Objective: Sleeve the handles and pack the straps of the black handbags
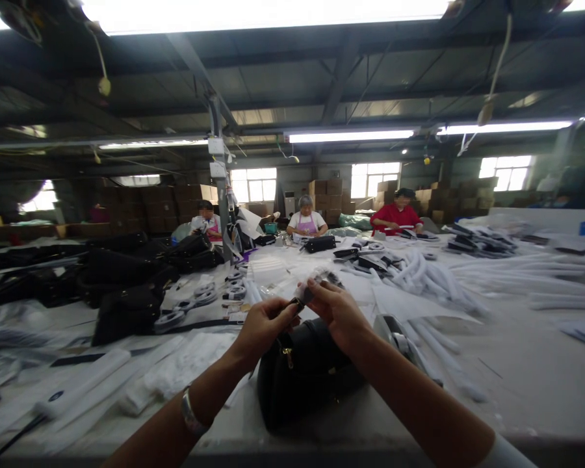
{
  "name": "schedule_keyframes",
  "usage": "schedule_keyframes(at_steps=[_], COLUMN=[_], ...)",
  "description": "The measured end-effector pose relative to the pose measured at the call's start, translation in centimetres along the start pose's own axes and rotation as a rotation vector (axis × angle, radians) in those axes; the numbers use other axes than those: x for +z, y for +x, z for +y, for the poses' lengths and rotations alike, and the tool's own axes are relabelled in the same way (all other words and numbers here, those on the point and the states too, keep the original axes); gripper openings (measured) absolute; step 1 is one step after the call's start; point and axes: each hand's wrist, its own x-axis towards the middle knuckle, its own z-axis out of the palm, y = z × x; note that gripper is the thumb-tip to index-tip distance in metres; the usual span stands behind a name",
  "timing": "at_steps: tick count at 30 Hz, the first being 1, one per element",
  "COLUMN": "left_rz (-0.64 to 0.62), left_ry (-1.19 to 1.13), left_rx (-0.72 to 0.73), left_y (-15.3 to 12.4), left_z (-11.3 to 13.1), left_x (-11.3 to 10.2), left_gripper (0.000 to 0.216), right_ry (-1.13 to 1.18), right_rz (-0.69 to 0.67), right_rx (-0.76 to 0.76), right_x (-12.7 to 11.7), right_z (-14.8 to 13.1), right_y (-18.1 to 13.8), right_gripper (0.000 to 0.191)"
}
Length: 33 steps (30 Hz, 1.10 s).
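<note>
A black handbag [302, 377] lies on the white work table [526, 383] right in front of me, with a gold zip pull at its near side. Above it, my left hand [263, 325] is closed in a pinch on a small dark part. My right hand [338, 311] is closed too, gripping a small clear plastic wrapper [314, 285] that meets the left hand's fingertips. Both hands are raised a little above the bag. A bracelet shows on my left wrist.
Black bags [141, 273] are heaped at the left. White foam tubes [433, 273] and clear packets spread over the middle and right. Rolls of tape [199, 299] lie left of centre. Three people [306, 221] sit at the far end; cartons are stacked behind them.
</note>
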Motion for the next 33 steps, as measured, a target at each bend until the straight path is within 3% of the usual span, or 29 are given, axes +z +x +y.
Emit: schedule_keyframes(at_steps=[8,15,19,24,29,33], left_rz=[0.117,0.123,0.159,0.100,0.151,0.107], left_ry=[0.088,-0.002,-0.209,-0.227,-0.339,-0.422], left_rx=[0.030,0.074,0.066,0.030,0.000,-0.021], left_y=[0.3,0.0,0.0,-0.1,0.1,-0.1], left_z=[-0.7,-0.5,-1.0,-1.1,-1.4,-0.8], left_x=[0.7,0.9,0.2,-0.4,-0.1,0.0], left_gripper=[0.033,0.030,0.041,0.039,0.032,0.030], right_ry=[-0.244,-0.373,-0.304,-0.235,-0.322,-0.490], right_rz=[-0.130,-0.037,-0.080,-0.065,-0.048,-0.077], right_rx=[-0.164,-0.265,-0.222,-0.170,-0.195,-0.227], right_x=[-0.5,-0.4,0.3,0.4,-0.1,0.1], right_z=[0.7,3.4,4.4,5.3,7.5,8.5], right_y=[-1.0,-1.5,-2.2,-2.8,-2.9,-2.6], right_gripper=[0.031,0.032,0.033,0.039,0.038,0.033])
